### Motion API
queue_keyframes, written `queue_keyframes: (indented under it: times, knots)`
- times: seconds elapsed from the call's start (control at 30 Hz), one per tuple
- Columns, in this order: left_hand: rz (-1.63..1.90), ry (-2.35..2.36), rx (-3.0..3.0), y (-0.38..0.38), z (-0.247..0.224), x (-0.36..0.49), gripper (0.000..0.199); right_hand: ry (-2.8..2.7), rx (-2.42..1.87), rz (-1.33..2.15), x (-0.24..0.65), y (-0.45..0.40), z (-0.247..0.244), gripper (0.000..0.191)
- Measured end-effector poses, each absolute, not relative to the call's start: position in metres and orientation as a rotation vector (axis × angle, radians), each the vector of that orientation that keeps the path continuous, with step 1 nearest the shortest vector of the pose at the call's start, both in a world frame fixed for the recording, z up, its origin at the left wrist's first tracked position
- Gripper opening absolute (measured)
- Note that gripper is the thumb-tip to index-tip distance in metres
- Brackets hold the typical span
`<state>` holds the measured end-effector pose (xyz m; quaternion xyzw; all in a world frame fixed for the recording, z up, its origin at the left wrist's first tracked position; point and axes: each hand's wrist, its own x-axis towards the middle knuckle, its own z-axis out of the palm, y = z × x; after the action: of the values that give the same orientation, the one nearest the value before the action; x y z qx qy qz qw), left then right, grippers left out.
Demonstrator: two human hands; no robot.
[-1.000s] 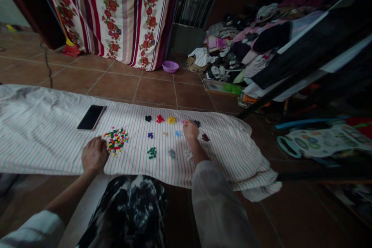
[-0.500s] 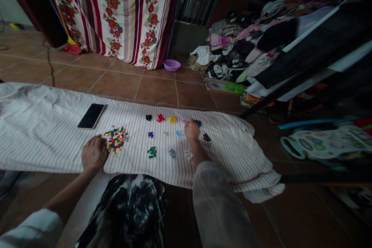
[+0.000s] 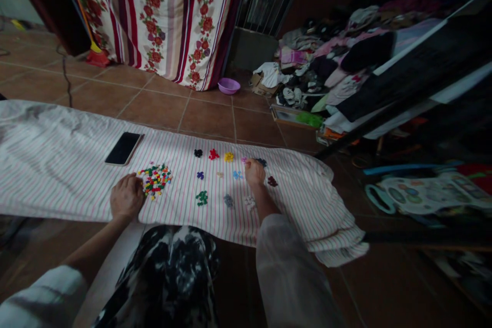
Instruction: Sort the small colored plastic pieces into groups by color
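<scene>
My left hand lies on the striped cloth, its fingers loosely spread against the left edge of a mixed heap of small coloured pieces. Over the pink pieces in the back row is my right hand, with thumb and fingertips pinched together; what is between them is too small to make out. Close around it lie dark blue-grey pieces, light blue pieces, dark brown pieces and whitish pieces.
Further left are black, red, yellow, purple, beige, green and grey piles. A phone lies behind the mixed heap. On the floor beyond stands a purple basin.
The camera view has shifted slightly. Both hands stay at nearly the same places, the right one over the pink pieces and the left beside the mixed heap.
</scene>
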<state>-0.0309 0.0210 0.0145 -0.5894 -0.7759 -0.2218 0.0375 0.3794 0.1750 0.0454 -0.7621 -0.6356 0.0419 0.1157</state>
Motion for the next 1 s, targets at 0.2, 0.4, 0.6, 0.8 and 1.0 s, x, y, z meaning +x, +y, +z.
queue_keyframes:
  times: [0.2,0.4,0.6,0.8,1.0]
  knots:
    - [-0.753,-2.398,-1.782,0.022,0.015,-0.028,0.026,-1.893,-2.176,0.104,0.370,0.165,0.050,0.029]
    - [-0.820,-2.409,-1.776,0.023,0.016,-0.027,0.023,-1.996,-2.045,0.155,0.340,0.157,0.054,0.032]
    - [-0.826,-2.407,-1.769,0.023,0.013,-0.026,0.026,-2.126,-1.799,0.256,0.281,0.146,0.054,0.031]
    - [-0.868,-2.400,-1.772,0.024,0.009,-0.028,0.023,-2.273,-1.561,0.423,0.214,0.129,0.049,0.030]
    - [-0.893,-2.398,-1.780,0.024,0.010,-0.027,0.024,-2.421,-1.459,0.522,0.170,0.115,0.044,0.027]
